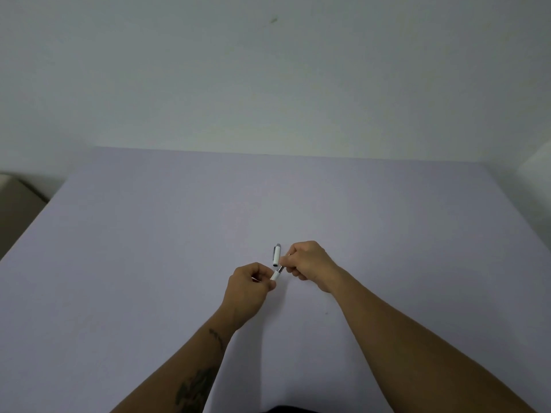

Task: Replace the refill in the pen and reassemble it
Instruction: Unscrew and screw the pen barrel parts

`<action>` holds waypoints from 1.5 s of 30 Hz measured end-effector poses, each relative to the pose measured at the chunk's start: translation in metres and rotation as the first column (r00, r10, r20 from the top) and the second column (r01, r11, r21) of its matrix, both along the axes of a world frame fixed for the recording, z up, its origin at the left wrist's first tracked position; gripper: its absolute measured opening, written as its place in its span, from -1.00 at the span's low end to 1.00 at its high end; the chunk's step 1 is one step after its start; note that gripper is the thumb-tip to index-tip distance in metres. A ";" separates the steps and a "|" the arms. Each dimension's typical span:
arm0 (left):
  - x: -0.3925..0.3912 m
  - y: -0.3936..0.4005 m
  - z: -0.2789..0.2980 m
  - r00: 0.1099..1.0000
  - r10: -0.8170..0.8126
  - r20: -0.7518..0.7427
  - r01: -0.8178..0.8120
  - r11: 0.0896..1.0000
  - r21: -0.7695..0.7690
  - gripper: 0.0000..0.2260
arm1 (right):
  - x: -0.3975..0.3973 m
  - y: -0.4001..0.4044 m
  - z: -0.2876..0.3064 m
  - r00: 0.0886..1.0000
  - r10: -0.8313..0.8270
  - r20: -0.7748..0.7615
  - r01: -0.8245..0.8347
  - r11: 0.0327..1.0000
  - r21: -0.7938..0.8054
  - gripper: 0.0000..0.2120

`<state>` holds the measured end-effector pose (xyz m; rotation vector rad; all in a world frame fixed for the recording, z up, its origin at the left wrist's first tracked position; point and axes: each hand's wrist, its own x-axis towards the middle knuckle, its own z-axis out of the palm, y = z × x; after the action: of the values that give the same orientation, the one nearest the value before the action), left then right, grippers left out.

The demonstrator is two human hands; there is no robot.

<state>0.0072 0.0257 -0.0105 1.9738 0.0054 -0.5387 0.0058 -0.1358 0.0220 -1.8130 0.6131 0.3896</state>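
A white pen barrel (276, 275) with a silver end sits between my two hands above the table. My left hand (249, 283) pinches its lower end with thumb and fingers. My right hand (310, 265) grips the silver front section (280, 268) of the pen at the barrel's upper end. Just behind them a white pen cap (277, 255) with a silver clip and tip lies on the lilac table (179, 234), apart from both hands. No refill shows; whether it sits inside the barrel I cannot tell.
The lilac table runs wide on all sides, with its far edge against a pale wall (268, 84). A brownish floor or furniture piece (15, 210) shows past the left edge.
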 end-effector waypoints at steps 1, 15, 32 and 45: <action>-0.001 -0.001 0.000 1.000 -0.005 -0.001 0.005 1.000 0.003 -0.92 | 0.001 0.000 0.000 1.000 0.030 -0.010 -0.030 0.999 -0.038 -0.81; 0.000 0.000 0.002 1.000 -0.009 -0.029 0.009 1.000 0.021 -0.92 | -0.006 -0.006 0.005 0.999 0.029 -0.016 -0.029 0.999 0.019 -0.85; 0.003 -0.006 0.008 0.999 -0.027 -0.023 0.026 1.000 -0.008 -0.93 | -0.016 -0.001 0.001 0.981 -0.193 -0.009 0.189 0.948 0.257 -0.89; 0.008 -0.005 0.015 1.000 -0.012 -0.018 0.010 0.997 -0.077 -0.95 | -0.013 0.013 -0.003 0.939 -0.341 -0.051 0.328 0.839 0.433 -0.84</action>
<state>0.0150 0.0207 0.0049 1.8946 -0.0143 -0.5564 -0.0067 -0.1227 0.0185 -1.2483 0.7429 0.2374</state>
